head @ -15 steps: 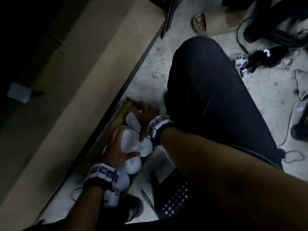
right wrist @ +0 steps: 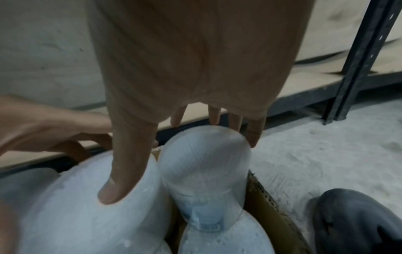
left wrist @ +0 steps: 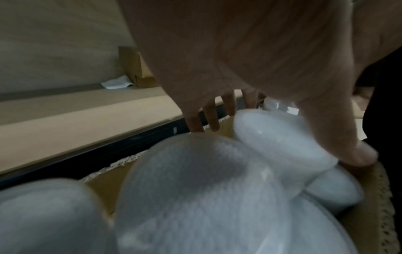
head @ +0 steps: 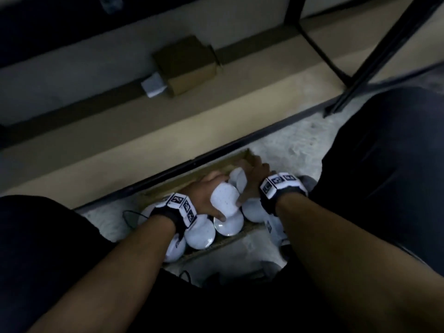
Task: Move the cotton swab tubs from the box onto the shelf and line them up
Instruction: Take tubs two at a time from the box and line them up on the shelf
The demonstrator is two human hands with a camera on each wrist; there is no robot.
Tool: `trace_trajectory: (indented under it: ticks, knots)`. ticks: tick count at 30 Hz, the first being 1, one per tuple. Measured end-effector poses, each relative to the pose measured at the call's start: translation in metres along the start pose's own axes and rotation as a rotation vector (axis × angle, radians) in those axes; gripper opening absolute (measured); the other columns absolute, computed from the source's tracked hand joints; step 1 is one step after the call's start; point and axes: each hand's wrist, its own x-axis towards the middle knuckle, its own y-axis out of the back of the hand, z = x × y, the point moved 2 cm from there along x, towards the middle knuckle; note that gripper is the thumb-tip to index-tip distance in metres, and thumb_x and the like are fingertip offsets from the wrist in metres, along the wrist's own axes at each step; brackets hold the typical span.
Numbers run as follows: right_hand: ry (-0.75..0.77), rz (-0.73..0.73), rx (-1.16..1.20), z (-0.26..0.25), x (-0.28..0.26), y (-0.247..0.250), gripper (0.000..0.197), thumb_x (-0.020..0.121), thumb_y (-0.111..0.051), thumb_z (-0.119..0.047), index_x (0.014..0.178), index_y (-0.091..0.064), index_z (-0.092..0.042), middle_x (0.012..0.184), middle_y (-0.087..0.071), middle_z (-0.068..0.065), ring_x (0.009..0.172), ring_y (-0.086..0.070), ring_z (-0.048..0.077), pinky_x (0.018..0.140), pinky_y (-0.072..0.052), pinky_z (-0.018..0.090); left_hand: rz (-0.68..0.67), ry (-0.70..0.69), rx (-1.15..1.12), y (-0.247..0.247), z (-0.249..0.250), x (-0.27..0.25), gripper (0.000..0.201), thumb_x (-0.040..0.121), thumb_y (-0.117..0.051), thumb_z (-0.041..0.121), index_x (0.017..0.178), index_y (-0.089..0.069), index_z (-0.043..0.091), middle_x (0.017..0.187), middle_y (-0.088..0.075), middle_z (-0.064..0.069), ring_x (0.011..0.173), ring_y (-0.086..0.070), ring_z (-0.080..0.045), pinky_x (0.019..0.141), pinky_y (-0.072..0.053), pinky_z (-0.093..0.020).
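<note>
A cardboard box (head: 216,165) on the floor holds several white cotton swab tubs. My left hand (head: 204,195) reaches into it and holds one tilted tub (head: 224,199), thumb (left wrist: 348,137) under it and fingers over the far side. This tub (left wrist: 278,137) lies across other tubs (left wrist: 195,197). My right hand (head: 252,174) grips a clear-walled tub (right wrist: 204,171) at the box's right end, thumb (right wrist: 126,171) on its left and fingers (right wrist: 254,134) past its far edge. The beige shelf board (head: 120,145) runs just behind the box.
A small brown carton (head: 187,66) and a white paper item (head: 153,86) sit at the back of the shelf. A black shelf post (head: 374,61) stands at the right. My dark-trousered knees flank the box; a grey slipper (right wrist: 356,220) lies to its right.
The head view has swung from the floor and leg toward the shelf. Both hands stay in the box on the tubs, in much the same hold.
</note>
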Motion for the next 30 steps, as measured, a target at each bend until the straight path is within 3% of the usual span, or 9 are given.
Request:
trace_trajectory:
  ticks: [2, 4, 10, 15, 19, 26, 30]
  knots:
    - [0.038, -0.043, -0.052, -0.008, -0.025, 0.008, 0.134, 0.059, -0.089, -0.056, 0.159, -0.003, -0.033, 0.163, 0.000, 0.011, 0.145, -0.017, 0.044, 0.111, -0.034, 0.059, 0.037, 0.044, 0.044, 0.003, 0.011, 0.000, 0.121, 0.051, -0.092, 0.054, 0.152, -0.030, 0.029, 0.155, -0.024, 0.005, 0.140, -0.033, -0.017, 0.114, -0.036, -0.037]
    - [0.037, 0.006, -0.043, -0.005, -0.038, 0.012, 0.134, 0.059, -0.088, -0.055, 0.158, -0.001, -0.034, 0.161, -0.002, 0.010, 0.144, -0.020, 0.046, 0.109, -0.035, 0.060, 0.098, 0.076, 0.057, 0.004, 0.021, -0.003, 0.118, 0.055, -0.094, 0.047, 0.152, -0.031, 0.026, 0.157, -0.024, 0.003, 0.141, -0.033, -0.020, 0.113, -0.036, -0.037]
    - [-0.015, 0.064, -0.013, 0.003, -0.041, 0.013, 0.121, 0.063, -0.093, -0.032, 0.156, -0.015, -0.035, 0.157, -0.009, 0.014, 0.139, -0.028, 0.049, 0.100, -0.045, 0.061, 0.158, 0.129, 0.149, -0.013, 0.029, -0.013, 0.111, 0.053, -0.088, 0.057, 0.147, -0.034, 0.033, 0.151, -0.030, 0.009, 0.136, -0.038, -0.022, 0.105, -0.041, -0.046]
    - [-0.016, 0.082, 0.001, 0.003, -0.040, 0.013, 0.116, 0.062, -0.093, -0.030, 0.154, -0.021, -0.034, 0.152, -0.017, 0.015, 0.133, -0.034, 0.048, 0.098, -0.047, 0.059, 0.162, 0.091, 0.186, -0.028, 0.028, -0.010, 0.106, 0.051, -0.084, 0.062, 0.140, -0.032, 0.036, 0.140, -0.035, 0.008, 0.122, -0.045, -0.025, 0.096, -0.046, -0.046]
    - [-0.020, 0.077, -0.026, -0.001, -0.035, 0.009, 0.116, 0.061, -0.093, -0.032, 0.152, -0.020, -0.037, 0.149, -0.020, 0.014, 0.131, -0.037, 0.046, 0.098, -0.048, 0.058, 0.167, 0.097, 0.226, -0.030, 0.027, -0.006, 0.099, 0.051, -0.083, 0.056, 0.135, -0.034, 0.035, 0.133, -0.037, 0.008, 0.116, -0.046, -0.024, 0.091, -0.047, -0.047]
    - [-0.037, 0.034, -0.029, -0.002, -0.030, 0.008, 0.105, 0.066, -0.091, -0.022, 0.148, -0.027, -0.036, 0.146, -0.024, 0.014, 0.133, -0.036, 0.043, 0.099, -0.048, 0.053, 0.114, 0.043, 0.273, -0.032, 0.019, 0.002, 0.099, 0.053, -0.090, 0.041, 0.133, -0.032, 0.034, 0.131, -0.035, 0.004, 0.112, -0.044, -0.028, 0.084, -0.048, -0.048]
    - [-0.032, 0.053, -0.053, -0.004, -0.031, 0.007, 0.103, 0.062, -0.092, -0.026, 0.144, -0.030, -0.036, 0.143, -0.026, 0.013, 0.128, -0.040, 0.042, 0.096, -0.050, 0.054, 0.123, 0.027, 0.265, -0.030, 0.019, 0.003, 0.092, 0.055, -0.087, 0.036, 0.132, -0.037, 0.032, 0.127, -0.034, 0.005, 0.109, -0.044, -0.025, 0.082, -0.048, -0.047]
